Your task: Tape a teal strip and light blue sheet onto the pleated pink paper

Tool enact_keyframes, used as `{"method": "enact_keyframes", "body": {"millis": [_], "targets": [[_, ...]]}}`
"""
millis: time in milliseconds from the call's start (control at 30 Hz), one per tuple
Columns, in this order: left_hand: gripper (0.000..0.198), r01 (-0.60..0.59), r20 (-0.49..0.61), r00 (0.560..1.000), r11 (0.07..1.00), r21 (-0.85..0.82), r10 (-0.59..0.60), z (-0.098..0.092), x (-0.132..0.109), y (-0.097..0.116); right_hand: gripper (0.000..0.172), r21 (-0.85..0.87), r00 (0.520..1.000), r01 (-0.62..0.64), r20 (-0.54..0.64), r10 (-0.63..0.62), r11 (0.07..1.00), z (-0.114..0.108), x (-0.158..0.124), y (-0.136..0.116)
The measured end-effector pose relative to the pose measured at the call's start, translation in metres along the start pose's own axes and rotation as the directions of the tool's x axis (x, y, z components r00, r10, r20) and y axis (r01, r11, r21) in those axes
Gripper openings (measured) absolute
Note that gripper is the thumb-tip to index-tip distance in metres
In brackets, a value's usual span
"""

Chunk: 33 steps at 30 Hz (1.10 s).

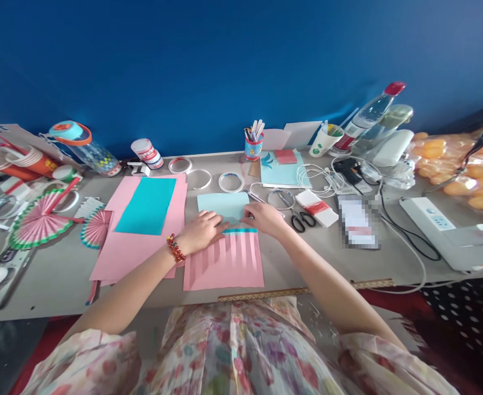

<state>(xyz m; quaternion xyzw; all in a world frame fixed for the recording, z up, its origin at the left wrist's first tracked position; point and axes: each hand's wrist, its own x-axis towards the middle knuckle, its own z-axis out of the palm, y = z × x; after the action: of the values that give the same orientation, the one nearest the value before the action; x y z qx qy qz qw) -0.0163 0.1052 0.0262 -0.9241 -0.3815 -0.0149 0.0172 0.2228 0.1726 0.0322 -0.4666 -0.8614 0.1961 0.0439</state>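
A creased pink sheet of paper [225, 269] with a narrow blue strip [241, 230] along its far edge lies on the table in front of me. Just beyond it, partly under my fingers, is a light blue sheet [220, 203]. My left hand [203, 231], wearing a beaded bracelet [176, 248], bends its fingers over the left part of the strip's edge. At the right end, my right hand [265, 218] has its fingers drawn together in a pinch at the paper's edge. Both sets of fingertips are partly hidden.
Left of me are pink sheets [142, 263] under a teal sheet [146, 206], and folded paper fans [44, 222]. To the right lie scissors [303, 220], string on a white card [316, 207], a phone [357, 222] and cables. Tape rolls [230, 182] and a pen cup [253, 147] stand behind.
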Motion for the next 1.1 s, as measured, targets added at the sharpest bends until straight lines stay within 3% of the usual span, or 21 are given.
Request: {"method": "enact_keyframes", "body": {"millis": [167,400,900,1100], "targets": [[0.028,-0.048,-0.007,0.999,0.996,-0.069,0.048,0.001,0.011,0.005,0.014,0.035,1.0,-0.019,0.018,0.019,0.999,-0.004,-0.004,0.008],[0.057,-0.061,0.035,0.998,0.998,0.005,0.061,0.005,0.023,0.007,0.014,0.027,0.997,-0.067,0.051,0.065,0.997,-0.008,-0.002,0.014],[0.051,-0.073,0.062,0.996,0.996,0.044,0.07,0.001,0.028,0.009,0.013,0.03,0.996,-0.063,0.059,0.061,0.998,-0.007,0.0,0.016],[0.051,-0.053,0.068,0.996,0.998,0.042,0.05,-0.002,0.028,0.011,0.008,0.055,0.999,0.017,-0.032,-0.016,0.998,-0.004,-0.013,0.017]]}}
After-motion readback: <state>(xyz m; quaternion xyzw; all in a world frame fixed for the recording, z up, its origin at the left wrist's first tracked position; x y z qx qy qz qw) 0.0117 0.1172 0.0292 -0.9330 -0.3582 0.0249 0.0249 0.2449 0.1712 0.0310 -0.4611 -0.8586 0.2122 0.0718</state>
